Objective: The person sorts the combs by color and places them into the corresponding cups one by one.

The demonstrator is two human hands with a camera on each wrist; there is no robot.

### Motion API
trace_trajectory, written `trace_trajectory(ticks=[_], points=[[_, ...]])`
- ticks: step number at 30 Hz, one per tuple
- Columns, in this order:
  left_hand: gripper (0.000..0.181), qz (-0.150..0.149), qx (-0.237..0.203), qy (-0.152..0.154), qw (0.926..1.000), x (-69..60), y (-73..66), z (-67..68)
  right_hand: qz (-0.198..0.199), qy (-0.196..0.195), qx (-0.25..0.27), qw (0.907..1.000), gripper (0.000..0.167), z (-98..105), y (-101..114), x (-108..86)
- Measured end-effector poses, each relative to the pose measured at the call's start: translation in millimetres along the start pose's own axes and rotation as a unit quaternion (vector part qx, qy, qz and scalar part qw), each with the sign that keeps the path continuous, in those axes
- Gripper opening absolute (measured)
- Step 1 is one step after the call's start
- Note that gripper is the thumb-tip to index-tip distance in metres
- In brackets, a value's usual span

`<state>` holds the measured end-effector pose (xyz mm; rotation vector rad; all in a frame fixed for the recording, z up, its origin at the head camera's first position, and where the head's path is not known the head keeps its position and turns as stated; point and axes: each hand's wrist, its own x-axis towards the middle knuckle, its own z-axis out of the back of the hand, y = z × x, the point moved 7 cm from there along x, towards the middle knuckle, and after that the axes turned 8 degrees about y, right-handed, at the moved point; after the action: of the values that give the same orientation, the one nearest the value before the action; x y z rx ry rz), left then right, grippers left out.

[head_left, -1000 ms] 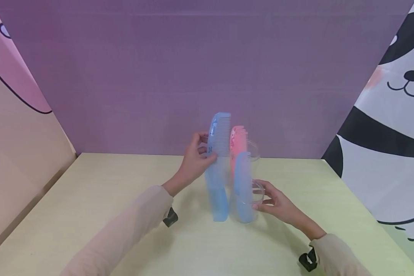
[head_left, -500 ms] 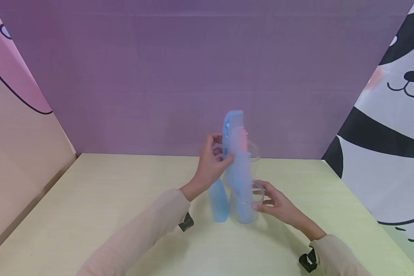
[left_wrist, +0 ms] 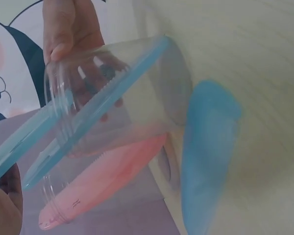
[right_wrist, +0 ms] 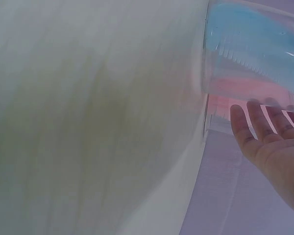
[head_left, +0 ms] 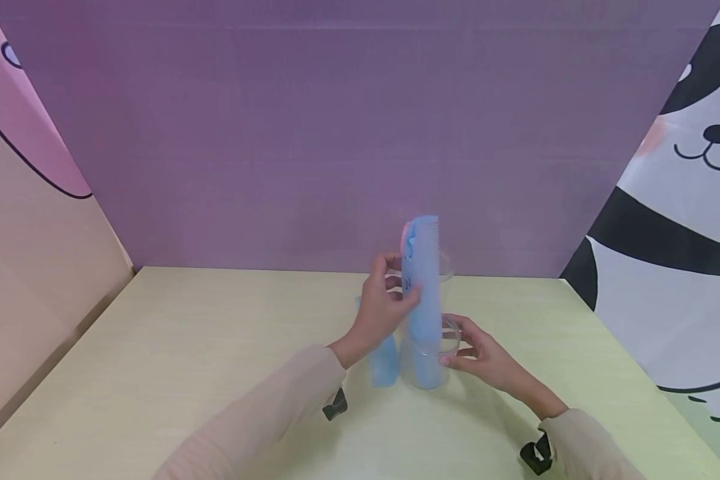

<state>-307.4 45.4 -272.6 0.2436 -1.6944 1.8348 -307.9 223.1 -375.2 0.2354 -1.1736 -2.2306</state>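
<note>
My left hand [head_left: 384,307] pinches a blue comb [head_left: 421,257] upright over a clear plastic cup [left_wrist: 159,98]. The held comb's lower end overlaps the cup's mouth in the left wrist view. Another blue comb [left_wrist: 100,105] leans inside that cup, its upper end past the rim. The fingers and thumb of my right hand [head_left: 480,353] grip the cup from the right. Behind it, a pink comb [left_wrist: 108,178] stands in a second clear cup [head_left: 446,265], mostly hidden in the head view. The right wrist view shows the right fingers against the cup wall.
One more blue comb [head_left: 384,363] lies on the pale table [head_left: 216,347], left of the front cup and partly behind my left hand. A purple backdrop [head_left: 336,133] rises at the table's far edge. Cartoon panels, including a panda [head_left: 666,233], flank the sides.
My left hand has moved right, then lower, bringing its blue comb from beside the front cup to over it. The pink comb is now mostly covered. My right hand stays on the cup.
</note>
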Motion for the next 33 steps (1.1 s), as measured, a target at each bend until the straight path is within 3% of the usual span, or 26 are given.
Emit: trace_trajectory(ticks=[14, 22, 33], points=[[0.042, 0.010, 0.010, 0.005, 0.9999, -11.4, 15.1, -11.2, 0.001, -0.001, 0.003, 1.0000, 0.063, -0.5, -0.2, -0.6], [0.045, 0.004, 0.038, 0.002, 0.9993, -10.9, 46.9, -15.4, 0.001, 0.000, 0.002, 1.0000, 0.063, -0.6, -0.5, -0.7], [0.052, 0.017, 0.088, -0.003, 0.9959, -14.1, 53.2, -12.4, 0.008, 0.002, 0.005, 1.0000, 0.062, -0.7, 0.5, -0.8]])
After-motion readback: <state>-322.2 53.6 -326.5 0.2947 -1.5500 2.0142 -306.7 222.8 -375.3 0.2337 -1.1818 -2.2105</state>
